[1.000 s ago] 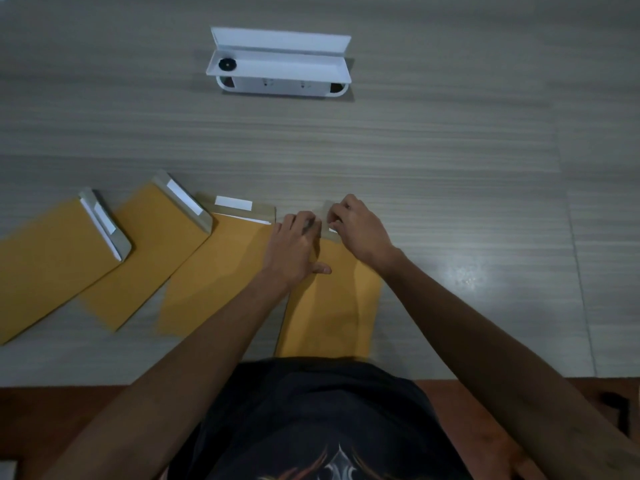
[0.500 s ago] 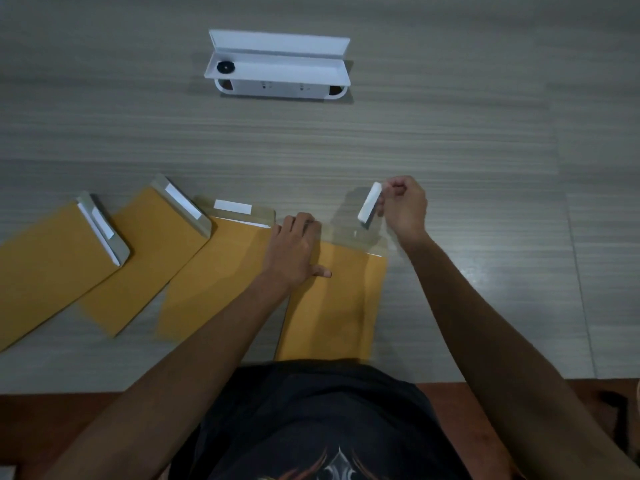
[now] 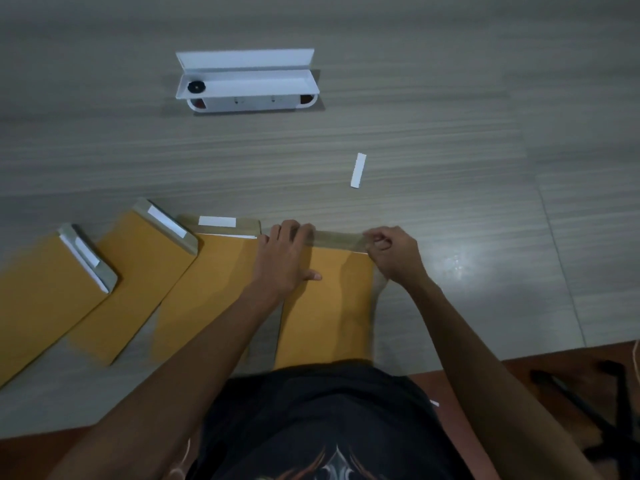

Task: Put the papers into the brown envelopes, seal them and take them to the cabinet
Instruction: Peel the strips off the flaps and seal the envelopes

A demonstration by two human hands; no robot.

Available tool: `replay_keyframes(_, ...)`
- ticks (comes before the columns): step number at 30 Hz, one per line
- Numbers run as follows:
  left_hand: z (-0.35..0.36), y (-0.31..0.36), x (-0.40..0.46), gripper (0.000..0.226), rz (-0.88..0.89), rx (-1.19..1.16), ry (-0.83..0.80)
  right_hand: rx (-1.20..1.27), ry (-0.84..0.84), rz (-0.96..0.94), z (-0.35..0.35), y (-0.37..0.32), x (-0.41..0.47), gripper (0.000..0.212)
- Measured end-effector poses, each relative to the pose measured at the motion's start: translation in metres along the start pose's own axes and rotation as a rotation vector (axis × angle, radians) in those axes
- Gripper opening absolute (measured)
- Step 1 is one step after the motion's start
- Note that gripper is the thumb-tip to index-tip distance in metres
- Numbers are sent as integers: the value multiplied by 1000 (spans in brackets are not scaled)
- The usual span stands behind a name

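Brown envelope [image 3: 325, 306] nearest me is lying flat on the grey table [image 3: 450, 140], right in front of my torso, rightmost of four fanned out in a row. Step in hand, as I'm reading it: sealing this one. Its flap [image 3: 341, 240] is standing open at the far end with the adhesive bare, and a white peel-off strip [image 3: 358, 170] is lying loose on the table beyond it, well apart.

My left hand [image 3: 285, 258] is pressing palm-down on the envelope's upper left, fingers spread flat and reaching over the left end of the flap, thumb pointing right; it's pinning, not gripping. My right hand [image 3: 391, 252] is curled at the flap's right corner, fingertips pinching the edge, knuckles up. Both forearms are coming in low from the bottom of the view, converging on the flap.

Next move, I'm guessing: fold the flap toward me over the mouth and rub along it so the glue takes, keeping the left hand down so the envelope isn't sliding.

The other three envelopes [image 3: 138, 275] to the left are looking unsealed, white strips showing on their flaps. I can't tell whether papers are inside any of them. An open white box [image 3: 247, 81] is sitting at the far side of the table. No cabinet in view.
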State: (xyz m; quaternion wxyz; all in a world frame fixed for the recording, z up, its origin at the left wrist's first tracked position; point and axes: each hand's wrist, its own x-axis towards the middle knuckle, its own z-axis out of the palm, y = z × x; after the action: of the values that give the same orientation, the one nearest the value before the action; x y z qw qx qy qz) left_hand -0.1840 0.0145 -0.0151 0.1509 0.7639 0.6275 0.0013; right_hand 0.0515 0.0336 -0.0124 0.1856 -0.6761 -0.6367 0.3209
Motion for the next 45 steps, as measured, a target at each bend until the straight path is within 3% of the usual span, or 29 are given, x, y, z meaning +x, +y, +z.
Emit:
replay_keyframes(4,2,2,-7,82,38,-18,36,13,143,-165,9,8,-20,13)
replay_keyframes(7,6,2,-16,66,73,-13,57,-83,139,-278,15,14,-35,14)
replay_keyframes(11,11,-6,-30,47,162,-29,56,-165,37,-154,28,17,-59,30)
replay_keyframes(13,11,-10,-33,43,211,-18,37,-214,67,-118,37,12,-67,40)
replay_keyframes(16,8,-11,-34,48,231,21,-33,-199,83,-37,49,-4,-72,30)
replay_keyframes(19,7,-13,-35,56,268,105,-98,-311,-7,-117,71,-19,-68,49)
replay_keyframes(22,8,-16,-36,50,316,138,-79,-455,-101,-140,89,-33,-72,60)
replay_keyframes(31,24,-22,-44,57,285,355,-149,-535,-6,-182,86,2,-83,54)
replay_keyframes(36,23,-22,-44,58,277,347,-146,-570,-12,-153,60,36,-89,54)
replay_keyframes(41,15,7,-39,53,140,336,-169,-513,13,-162,63,31,-88,53)
replay_keyframes(43,10,31,-39,63,83,294,-238,-515,19,-173,62,32,-89,53)
replay_keyframes(45,14,47,-42,67,140,244,-209,-526,12,-191,61,32,-89,53)
